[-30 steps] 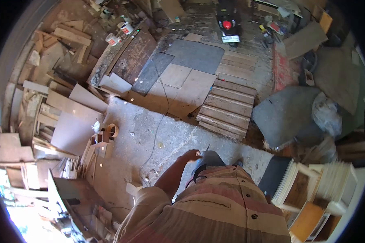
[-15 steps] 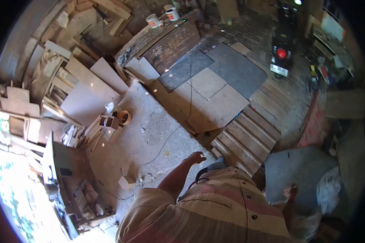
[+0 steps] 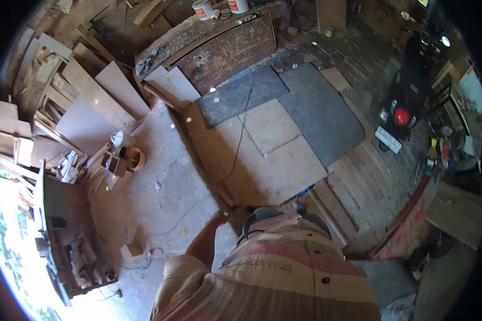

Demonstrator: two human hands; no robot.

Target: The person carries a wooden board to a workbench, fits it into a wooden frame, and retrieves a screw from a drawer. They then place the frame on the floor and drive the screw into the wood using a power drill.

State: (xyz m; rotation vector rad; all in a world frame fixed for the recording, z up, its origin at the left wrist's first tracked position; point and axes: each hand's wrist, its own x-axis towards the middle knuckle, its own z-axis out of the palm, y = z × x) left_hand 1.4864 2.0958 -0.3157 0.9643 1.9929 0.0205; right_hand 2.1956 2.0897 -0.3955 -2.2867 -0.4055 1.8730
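My left hand (image 3: 219, 216) hangs beside my body in the lower middle of the view, near the edge of the raised concrete slab (image 3: 171, 176). Its fingers are small and blurred, so what they hold, if anything, is not clear. My right hand is out of sight. Below me, my striped shirt (image 3: 284, 257) fills the bottom. Ahead on the floor lie pale boards (image 3: 289, 160) and dark grey sheets (image 3: 321, 112), with a thin cable (image 3: 246, 112) running across them.
A motorcycle (image 3: 409, 85) stands at the upper right. Wooden boards (image 3: 99, 91) lean at the left. White buckets (image 3: 238, 5) sit on a worn bench (image 3: 193, 32). A brown pot (image 3: 136, 159) stands on the slab. Wooden steps (image 3: 332, 208) and a red panel (image 3: 401, 224) are at the right.
The view has moved forward over the floor boards, and the wooden steps are now mostly hidden by my body. My right hand has gone out of view. My left hand appears further left.
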